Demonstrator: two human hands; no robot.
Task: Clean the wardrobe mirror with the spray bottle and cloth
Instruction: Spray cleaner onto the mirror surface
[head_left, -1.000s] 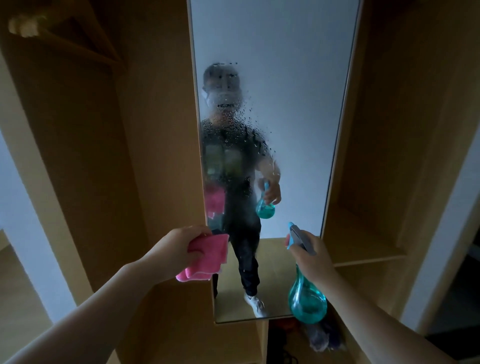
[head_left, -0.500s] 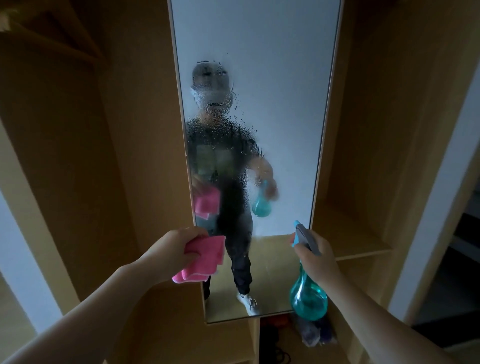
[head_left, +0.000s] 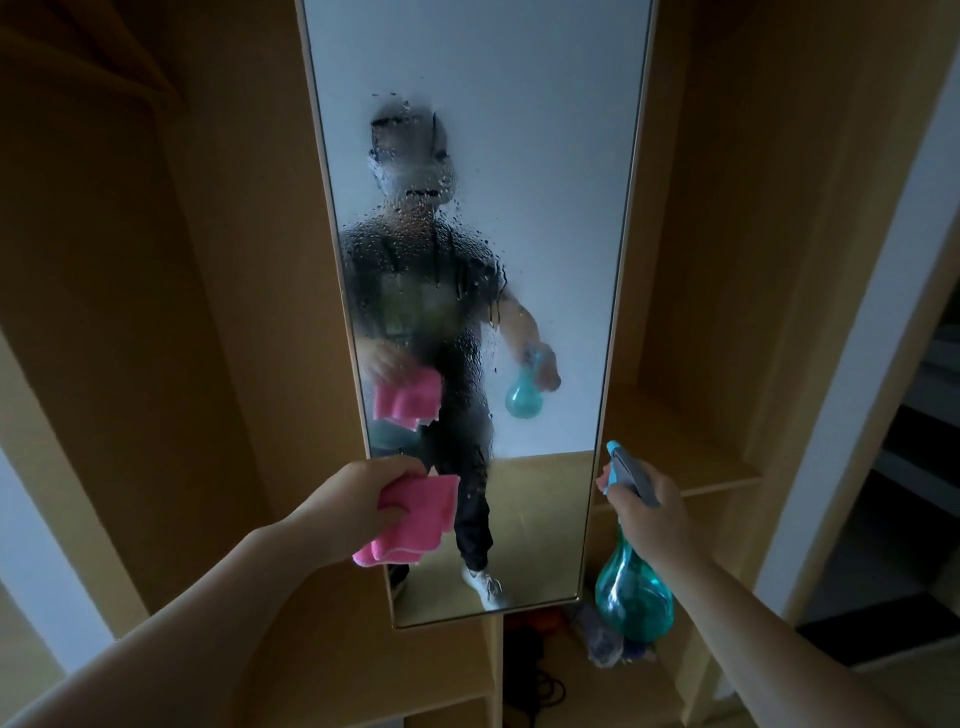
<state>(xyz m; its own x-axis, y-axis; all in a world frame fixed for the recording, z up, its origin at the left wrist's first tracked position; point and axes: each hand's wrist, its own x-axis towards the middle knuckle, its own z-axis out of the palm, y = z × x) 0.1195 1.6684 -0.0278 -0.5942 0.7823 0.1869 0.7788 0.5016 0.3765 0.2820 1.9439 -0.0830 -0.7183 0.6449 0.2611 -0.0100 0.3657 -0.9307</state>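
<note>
Two bare arms reach in from below. The left hand (head_left: 358, 506) has its grip closed on a folded pink cloth (head_left: 415, 522), held in front of the mirror's lower left edge. The right hand (head_left: 649, 519) is wrapped around the neck of a teal spray bottle (head_left: 631, 595), its nozzle aimed toward the glass and its round body hanging beside the mirror's lower right corner. Any liquid inside, cannot tell. Beyond them, the wardrobe mirror (head_left: 545, 156) stands tall between wooden compartments, droplets beading across its middle.
</note>
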